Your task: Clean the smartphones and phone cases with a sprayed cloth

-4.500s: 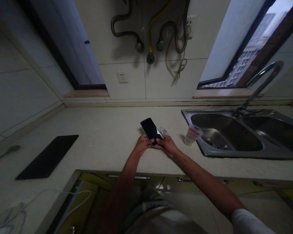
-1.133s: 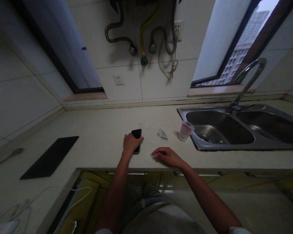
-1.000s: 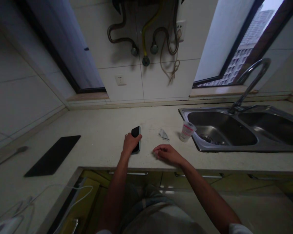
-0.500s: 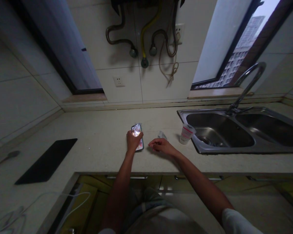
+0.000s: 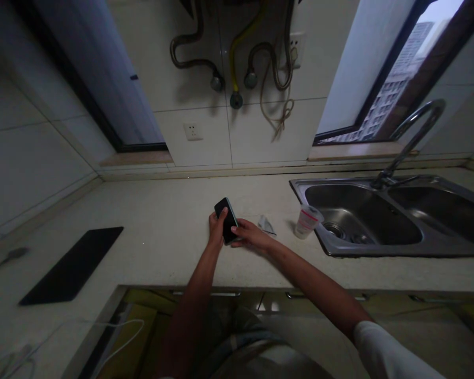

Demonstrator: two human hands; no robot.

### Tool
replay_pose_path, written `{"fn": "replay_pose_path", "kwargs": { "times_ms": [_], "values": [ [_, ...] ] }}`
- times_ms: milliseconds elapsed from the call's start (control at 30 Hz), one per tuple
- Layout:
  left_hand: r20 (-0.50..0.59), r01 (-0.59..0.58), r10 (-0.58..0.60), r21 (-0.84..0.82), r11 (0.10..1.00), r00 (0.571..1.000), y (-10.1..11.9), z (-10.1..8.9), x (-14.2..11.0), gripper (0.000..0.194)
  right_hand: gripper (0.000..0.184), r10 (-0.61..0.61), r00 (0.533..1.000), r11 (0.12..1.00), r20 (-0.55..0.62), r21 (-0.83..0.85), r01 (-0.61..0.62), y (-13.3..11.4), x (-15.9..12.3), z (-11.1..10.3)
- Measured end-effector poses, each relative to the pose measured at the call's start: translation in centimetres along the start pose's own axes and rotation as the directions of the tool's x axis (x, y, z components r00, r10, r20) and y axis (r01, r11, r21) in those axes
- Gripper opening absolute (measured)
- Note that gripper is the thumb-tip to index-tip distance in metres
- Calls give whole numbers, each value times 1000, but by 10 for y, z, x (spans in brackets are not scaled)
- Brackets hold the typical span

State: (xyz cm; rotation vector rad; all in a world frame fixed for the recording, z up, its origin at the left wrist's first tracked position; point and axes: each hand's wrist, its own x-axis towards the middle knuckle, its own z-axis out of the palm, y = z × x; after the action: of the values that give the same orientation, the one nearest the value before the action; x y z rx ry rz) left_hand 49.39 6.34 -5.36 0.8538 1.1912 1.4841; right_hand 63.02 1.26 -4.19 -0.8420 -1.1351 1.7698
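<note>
A smartphone (image 5: 228,223) with a dark screen is held between both hands above the counter, slightly tilted. My left hand (image 5: 216,227) grips its left side, with the thumb lying over the screen. On the lower right side, my right hand (image 5: 249,233) is closed on the phone, its thumb at the screen's edge. Just right of that hand lies a small clear plastic bag (image 5: 266,225). Farther right stands a clear plastic cup (image 5: 307,221) with a red band, close to the sink's rim.
A double steel sink (image 5: 327,247) with a tall curved faucet (image 5: 413,139) occupies the right of the pale countertop (image 5: 161,210). At left lie a black flat board (image 5: 75,266) and a white cable (image 5: 130,321). Pipes (image 5: 235,63) hang on the tiled wall.
My right hand has moved left and taken hold of the phone. The phone's lit screen has gone dark, and the phone has turned to lean the other way.
</note>
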Motion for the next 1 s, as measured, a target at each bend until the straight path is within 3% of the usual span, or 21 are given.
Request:
{"fn": "replay_pose_path", "kwargs": {
  "times_ms": [200,333,400,567,633,767,1000],
  "values": [
    [188,160,-119,-220,962,975,0,-5,2,46,51,-28,999,997,-35,76,31,1,-1,-4],
    [366,359,-257,-245,901,894,6,-10,-1,43,49,-1,1000,988,-31,154,6,-1,-6,-11],
    [404,412,-295,-241,879,866,7,-11,-3,41,54,9,1000,981,-30,195,-3,-1,-8,-13],
    [431,451,-328,-221,865,841,3,-10,-7,45,65,44,999,958,12,282,-46,2,-12,-12],
    [419,424,-306,-226,877,855,1,-10,-8,49,62,59,998,954,37,291,-67,1,-13,-11],
    [274,265,-192,-260,929,942,-3,-9,-12,54,55,83,996,968,12,238,-84,2,-15,-12],
    [201,176,-116,-311,934,973,-10,-6,-13,46,56,18,996,1000,-90,9,-17,19,-15,-17]
  ]
}}
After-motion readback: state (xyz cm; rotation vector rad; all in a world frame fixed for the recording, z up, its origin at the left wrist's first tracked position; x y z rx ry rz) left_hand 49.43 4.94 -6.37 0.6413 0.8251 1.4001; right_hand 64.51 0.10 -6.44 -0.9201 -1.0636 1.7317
